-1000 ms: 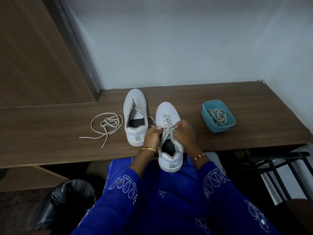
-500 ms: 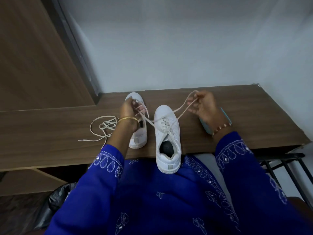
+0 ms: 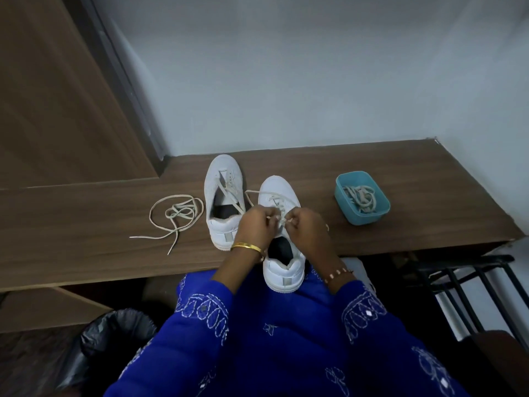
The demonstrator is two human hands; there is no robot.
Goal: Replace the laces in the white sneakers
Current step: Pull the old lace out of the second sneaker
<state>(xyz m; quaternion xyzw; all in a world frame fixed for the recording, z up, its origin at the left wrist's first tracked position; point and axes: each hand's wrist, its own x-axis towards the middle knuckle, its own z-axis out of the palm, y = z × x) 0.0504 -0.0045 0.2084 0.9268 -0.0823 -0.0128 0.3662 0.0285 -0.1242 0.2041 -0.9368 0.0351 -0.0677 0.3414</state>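
Head view: your left hand (image 3: 254, 224) and right hand (image 3: 307, 229) each pinch an end of the lace (image 3: 279, 200) over the near sneaker (image 3: 282, 224), which overhangs the bench (image 3: 86, 224) edge. You seem to be tightening or threading; next, feed an eyelet. Your knuckles hide the fingertips and upper eyelets.

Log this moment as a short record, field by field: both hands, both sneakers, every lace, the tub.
left hand: pinches the lace over the near sneaker
right hand: pinches the same lace
near sneaker: heel overhangs the shelf edge, partly laced
far sneaker: on the shelf, a lace hangs loose across its opening
loose lace: coiled on the shelf, left of the far sneaker
blue tub: right of the sneakers, holds laces
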